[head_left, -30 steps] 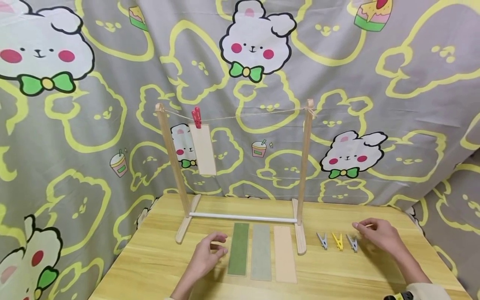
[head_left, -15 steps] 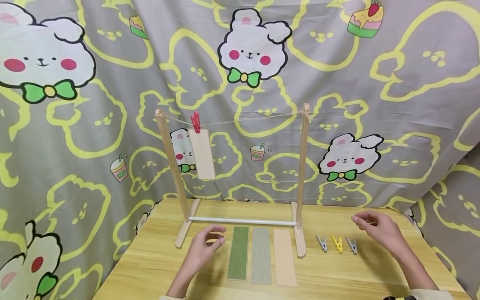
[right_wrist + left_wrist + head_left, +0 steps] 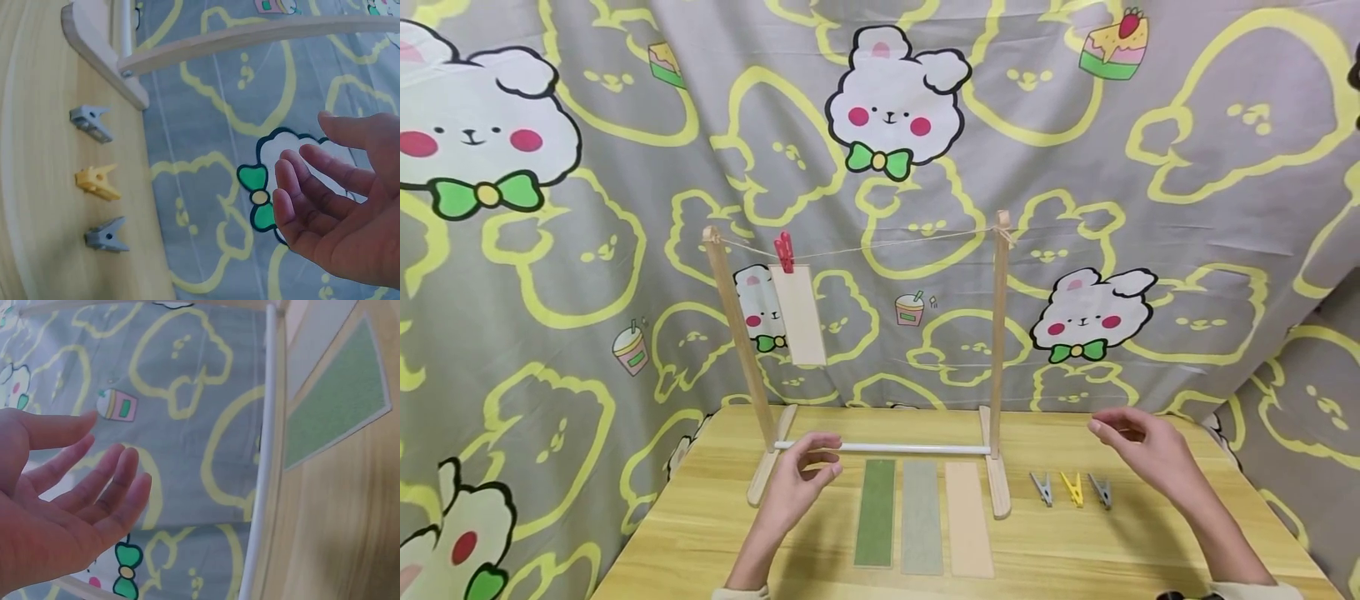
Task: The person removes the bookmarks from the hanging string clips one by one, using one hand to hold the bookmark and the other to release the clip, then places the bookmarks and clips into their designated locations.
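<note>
My left hand (image 3: pixel 801 483) hovers over the table left of a green card (image 3: pixel 876 512), its fingers loosely bent around nothing. Beside that card lie a grey-green card (image 3: pixel 922 517) and a peach card (image 3: pixel 968 521). Above the table, behind a row of clothespins, my right hand (image 3: pixel 1142 446) is raised with relaxed fingers and an empty palm. The row holds a grey clothespin (image 3: pixel 1042 488), a yellow clothespin (image 3: pixel 1072 489) and another grey clothespin (image 3: pixel 1101 491). A red clothespin (image 3: pixel 784 252) on the string pinches a cream card (image 3: pixel 799 317), which hangs down.
A wooden stand with a left post (image 3: pixel 741 342) and right post (image 3: pixel 999 342) carries the string (image 3: pixel 887 245). A white rod (image 3: pixel 910 448) joins its feet low down. Behind the table (image 3: pixel 1037 558) hangs a patterned grey curtain (image 3: pixel 925 367).
Both hands have risen a little away from the table, still holding nothing. The whole scene has shifted slightly down and left in the head view. Cards and clothespins stay in place.
</note>
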A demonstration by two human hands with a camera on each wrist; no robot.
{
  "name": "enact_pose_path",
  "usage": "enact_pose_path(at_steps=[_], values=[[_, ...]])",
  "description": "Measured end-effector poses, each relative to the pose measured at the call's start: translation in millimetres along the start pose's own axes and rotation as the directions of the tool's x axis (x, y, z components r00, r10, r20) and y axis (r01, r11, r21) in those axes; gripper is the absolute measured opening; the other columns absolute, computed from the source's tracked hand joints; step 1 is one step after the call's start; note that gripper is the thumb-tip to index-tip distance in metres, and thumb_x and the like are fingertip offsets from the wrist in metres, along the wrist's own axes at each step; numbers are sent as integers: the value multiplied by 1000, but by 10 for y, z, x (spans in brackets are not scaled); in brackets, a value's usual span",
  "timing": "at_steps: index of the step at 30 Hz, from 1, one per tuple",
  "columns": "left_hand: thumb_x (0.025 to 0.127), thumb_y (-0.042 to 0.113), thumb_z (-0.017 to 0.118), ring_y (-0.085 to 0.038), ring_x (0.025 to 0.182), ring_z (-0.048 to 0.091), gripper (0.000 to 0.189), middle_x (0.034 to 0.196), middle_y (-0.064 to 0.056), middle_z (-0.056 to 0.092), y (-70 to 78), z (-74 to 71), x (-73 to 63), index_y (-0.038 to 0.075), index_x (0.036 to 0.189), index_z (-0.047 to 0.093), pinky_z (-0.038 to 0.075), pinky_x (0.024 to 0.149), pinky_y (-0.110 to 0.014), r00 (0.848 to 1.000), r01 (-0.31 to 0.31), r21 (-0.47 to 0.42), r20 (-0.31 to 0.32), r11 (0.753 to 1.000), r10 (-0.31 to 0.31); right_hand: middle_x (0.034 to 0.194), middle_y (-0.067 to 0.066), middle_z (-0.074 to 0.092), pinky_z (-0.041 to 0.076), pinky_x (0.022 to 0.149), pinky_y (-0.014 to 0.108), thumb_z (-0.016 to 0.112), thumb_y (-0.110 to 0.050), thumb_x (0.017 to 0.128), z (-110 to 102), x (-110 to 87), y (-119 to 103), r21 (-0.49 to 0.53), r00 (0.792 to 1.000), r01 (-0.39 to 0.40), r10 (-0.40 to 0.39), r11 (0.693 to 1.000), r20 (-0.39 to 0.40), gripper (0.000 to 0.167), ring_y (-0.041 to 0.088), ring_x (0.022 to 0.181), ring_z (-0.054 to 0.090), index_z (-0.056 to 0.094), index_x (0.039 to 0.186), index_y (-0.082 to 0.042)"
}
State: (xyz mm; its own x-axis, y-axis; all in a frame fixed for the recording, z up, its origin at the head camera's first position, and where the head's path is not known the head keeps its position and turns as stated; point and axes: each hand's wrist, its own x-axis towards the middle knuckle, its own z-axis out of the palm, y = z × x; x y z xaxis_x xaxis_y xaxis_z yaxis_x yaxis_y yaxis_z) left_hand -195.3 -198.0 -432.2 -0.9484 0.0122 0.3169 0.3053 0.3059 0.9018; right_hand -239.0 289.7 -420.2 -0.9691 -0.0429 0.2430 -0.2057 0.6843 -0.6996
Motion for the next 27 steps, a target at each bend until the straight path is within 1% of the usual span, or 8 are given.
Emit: enact_pose_path(at_steps=[3,6,8,10,14,18,22,27], values=[[88,-12,72,-30,104,68,36,120,-21,67,9,-3,36,-2,122,66,60,83,-24,1000,12,-11,1,1000,-12,108,10,74,52,68,20,65,-40,101,1,-17,-43,6,999,31,-31,1000,-45,39,-5,87,60,71,120,-6],[89,-10,72,-35,105,67,34,120,-20,67,17,-5,71,0,122,67,60,84,-25,1000,2,-29,2,1000,-2,105,10,75,51,66,18,67,-35,101,5,-13,-90,32,992,76,-73,997,-106,33,-7,85,60,72,118,-7],[90,-9,72,-37,105,67,33,119,-18,68,22,-9,89,2,121,67,60,85,-25,1000,-16,-35,-3,999,16,104,9,75,52,66,18,67,-32,101,19,-7,-122,56,986,111,-103,992,-134,30,-4,85,62,72,117,-7],[91,-9,71,-37,105,67,33,118,-17,68,31,-14,101,3,121,68,60,85,-26,999,-33,-44,-12,998,32,104,9,74,53,66,17,68,-30,101,38,-9,-150,81,983,127,-114,989,-143,28,-2,85,64,72,117,-8],[92,-8,70,-30,105,68,31,118,-17,69,63,-28,129,2,121,67,60,85,-25,998,-59,-54,-31,997,58,105,9,74,54,70,14,67,-29,102,74,-32,-199,113,983,133,-117,985,-143,28,-3,87,65,71,119,-8],[94,-5,70,-31,106,67,33,119,-20,68,112,-49,206,0,126,63,59,85,-25,993,-114,-61,-47,992,111,110,9,72,52,76,8,65,-29,103,90,-43,-258,130,982,130,-109,983,-156,30,-5,91,64,70,122,-7],[94,-4,70,-35,107,67,34,118,-19,68,160,-91,290,-1,127,61,59,84,-24,982,-164,-67,-102,984,157,112,7,71,50,80,5,65,-30,103,108,-17,-362,147,977,146,-120,978,-177,31,-4,94,64,70,124,-8],[94,-6,69,-32,107,67,33,119,-19,67,179,-161,346,-2,126,62,59,86,-24,970,-186,-77,-174,980,171,112,6,71,51,81,7,67,-24,102,129,12,-526,167,963,214,-180,962,-198,27,-1,95,65,70,125,-11]])
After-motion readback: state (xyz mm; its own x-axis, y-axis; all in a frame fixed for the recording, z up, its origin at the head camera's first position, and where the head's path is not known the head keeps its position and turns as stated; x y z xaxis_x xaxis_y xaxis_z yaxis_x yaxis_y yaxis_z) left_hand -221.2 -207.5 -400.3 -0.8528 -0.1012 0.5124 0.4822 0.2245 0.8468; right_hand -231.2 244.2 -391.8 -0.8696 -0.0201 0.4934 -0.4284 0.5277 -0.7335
